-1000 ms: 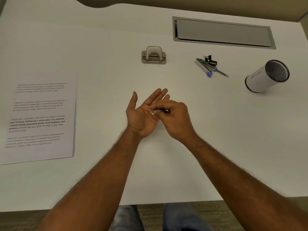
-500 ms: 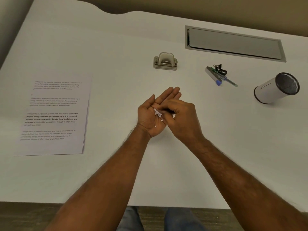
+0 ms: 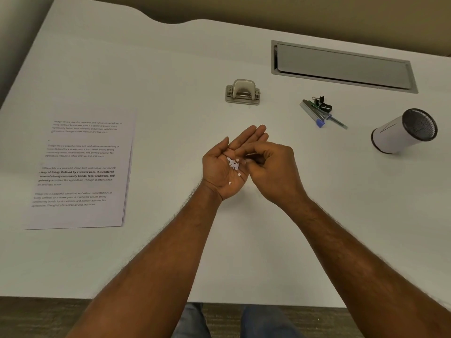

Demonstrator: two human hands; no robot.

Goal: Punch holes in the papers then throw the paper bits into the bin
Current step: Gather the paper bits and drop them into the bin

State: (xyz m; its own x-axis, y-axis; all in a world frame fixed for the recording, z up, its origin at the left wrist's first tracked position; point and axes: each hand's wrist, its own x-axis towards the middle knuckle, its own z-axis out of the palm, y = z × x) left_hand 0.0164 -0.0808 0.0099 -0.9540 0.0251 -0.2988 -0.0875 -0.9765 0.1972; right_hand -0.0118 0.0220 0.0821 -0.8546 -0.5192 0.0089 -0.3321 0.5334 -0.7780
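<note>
The left hand (image 3: 225,167) lies palm up, fingers stretched out flat and together, thumb spread aside; white paper bits (image 3: 233,164) sit loose in the palm, most in a small heap, two lower toward the wrist. The right hand (image 3: 271,172) is turned palm down just beside it, fingers (image 3: 253,152) curled in with tips pinched over the heap; whether they grip a bit cannot be told. Both forearms reach in over the desk (image 3: 170,81). The papers (image 3: 80,172) lie well left of the hands, the punch (image 3: 242,91) beyond them, the tipped bin (image 3: 404,131) far right.
</note>
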